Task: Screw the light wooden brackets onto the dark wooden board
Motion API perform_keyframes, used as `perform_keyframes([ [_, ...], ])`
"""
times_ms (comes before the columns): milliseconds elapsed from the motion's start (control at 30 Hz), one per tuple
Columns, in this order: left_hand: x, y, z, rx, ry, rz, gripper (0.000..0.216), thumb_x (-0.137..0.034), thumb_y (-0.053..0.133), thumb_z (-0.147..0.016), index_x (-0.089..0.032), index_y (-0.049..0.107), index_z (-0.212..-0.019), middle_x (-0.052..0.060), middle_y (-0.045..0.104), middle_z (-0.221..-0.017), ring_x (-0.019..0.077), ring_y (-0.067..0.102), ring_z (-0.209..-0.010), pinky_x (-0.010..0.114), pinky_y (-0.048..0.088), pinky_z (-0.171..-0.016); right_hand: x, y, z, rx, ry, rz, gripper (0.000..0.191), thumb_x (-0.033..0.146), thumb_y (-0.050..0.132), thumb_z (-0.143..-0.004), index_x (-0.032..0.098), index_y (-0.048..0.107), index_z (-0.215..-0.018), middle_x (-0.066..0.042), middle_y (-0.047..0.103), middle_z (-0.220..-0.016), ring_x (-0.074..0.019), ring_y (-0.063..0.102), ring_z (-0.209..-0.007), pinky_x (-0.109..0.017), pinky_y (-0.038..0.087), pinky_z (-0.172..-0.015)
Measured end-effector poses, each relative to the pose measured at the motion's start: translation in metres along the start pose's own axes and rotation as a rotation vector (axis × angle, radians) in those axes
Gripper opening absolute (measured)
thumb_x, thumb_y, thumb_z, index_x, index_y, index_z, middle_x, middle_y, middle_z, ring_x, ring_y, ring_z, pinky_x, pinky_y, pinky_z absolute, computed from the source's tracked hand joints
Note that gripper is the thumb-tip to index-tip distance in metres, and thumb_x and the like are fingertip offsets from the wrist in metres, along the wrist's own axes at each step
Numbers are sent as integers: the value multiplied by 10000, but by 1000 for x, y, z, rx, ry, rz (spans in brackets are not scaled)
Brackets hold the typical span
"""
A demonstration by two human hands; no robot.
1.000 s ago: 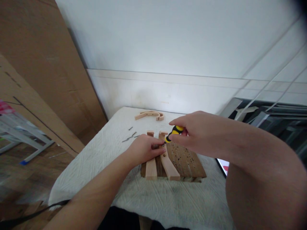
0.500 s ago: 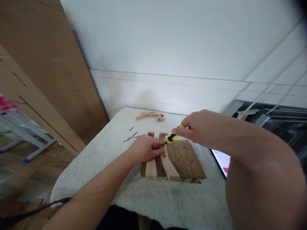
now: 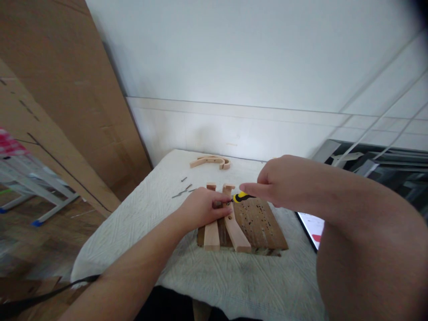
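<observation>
My left hand (image 3: 200, 207) presses down on two pale wooden strips (image 3: 234, 229) lying on a dark, hole-pitted wooden board (image 3: 259, 223), its fingers pinched beside the screwdriver's tip. My right hand (image 3: 284, 185) is closed around a yellow-and-black screwdriver (image 3: 240, 197), whose tip points at the right-hand strip just by my left fingertips. What sits under the tip is too small to make out.
The board rests on a white quilted cloth (image 3: 160, 223) over a small table. A curved wooden piece (image 3: 210, 161) and a few screws (image 3: 182, 191) lie farther back. Cardboard sheets (image 3: 60, 89) lean at the left, a stepladder (image 3: 30, 187) beyond them, a tablet (image 3: 310, 225) at the right.
My right hand has tipped lower, so the screwdriver handle lies flatter and is mostly covered by my fingers. My left hand has stayed on the strips.
</observation>
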State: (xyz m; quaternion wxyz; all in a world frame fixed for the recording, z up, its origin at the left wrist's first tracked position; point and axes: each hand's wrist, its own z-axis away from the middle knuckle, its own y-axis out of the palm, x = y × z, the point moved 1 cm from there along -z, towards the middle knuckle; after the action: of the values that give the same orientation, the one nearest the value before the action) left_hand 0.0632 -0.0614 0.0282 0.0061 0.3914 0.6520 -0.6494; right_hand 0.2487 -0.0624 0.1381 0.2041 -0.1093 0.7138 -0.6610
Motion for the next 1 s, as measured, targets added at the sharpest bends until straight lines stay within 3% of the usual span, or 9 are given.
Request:
perform_keyframes([
  [233, 1, 0, -1, 1, 27, -11, 233, -379, 589, -839, -245, 718, -979, -35, 562, -592, 83, 403, -529, 214, 235, -521, 5, -1, -3, -89, -81, -55, 276, 390, 517, -819, 221, 679, -965, -48, 668, -680, -163, 566, -558, -284, 326, -526],
  [433, 0, -1, -2, 25, 67, -38, 233, -377, 556, -863, -235, 715, -957, -27, 596, -625, 88, 435, -545, 212, 250, -525, -1, -3, 1, 57, -59, -74, 235, 332, 509, -814, 229, 713, -866, -34, 668, -652, -150, 555, -516, -285, 327, -513],
  [533, 0, -1, -2, 15, 62, -42, 249, -381, 564, -858, -246, 710, -1010, -26, 600, -620, 92, 442, -548, 210, 261, -533, -3, -4, 0, 127, -24, -44, 411, 461, 432, -870, 208, 701, -688, -29, 592, -498, -138, 510, -441, -286, 316, -498],
  [633, 1, 0, -1, 7, 69, -41, 239, -379, 567, -858, -248, 712, -995, -28, 593, -615, 90, 441, -549, 207, 259, -533, 1, -4, -4, 50, -45, -4, 513, 535, 381, -883, 182, 696, -686, -41, 575, -479, -145, 523, -459, -284, 314, -500],
  [800, 3, 0, -1, 19, 88, -35, 226, -366, 555, -867, -230, 715, -949, -38, 566, -589, 77, 416, -524, 204, 241, -519, 8, -1, -5, -127, -129, -36, 298, 365, 459, -870, 191, 695, -922, -56, 699, -744, -151, 605, -616, -254, 350, -548],
  [1000, 4, 1, -2, 16, 62, -16, 243, -384, 562, -861, -239, 719, -977, -39, 568, -590, 74, 399, -512, 207, 234, -513, 2, 0, 1, -23, -130, -64, 240, 323, 490, -824, 213, 702, -816, -32, 665, -644, -143, 566, -543, -263, 327, -509],
])
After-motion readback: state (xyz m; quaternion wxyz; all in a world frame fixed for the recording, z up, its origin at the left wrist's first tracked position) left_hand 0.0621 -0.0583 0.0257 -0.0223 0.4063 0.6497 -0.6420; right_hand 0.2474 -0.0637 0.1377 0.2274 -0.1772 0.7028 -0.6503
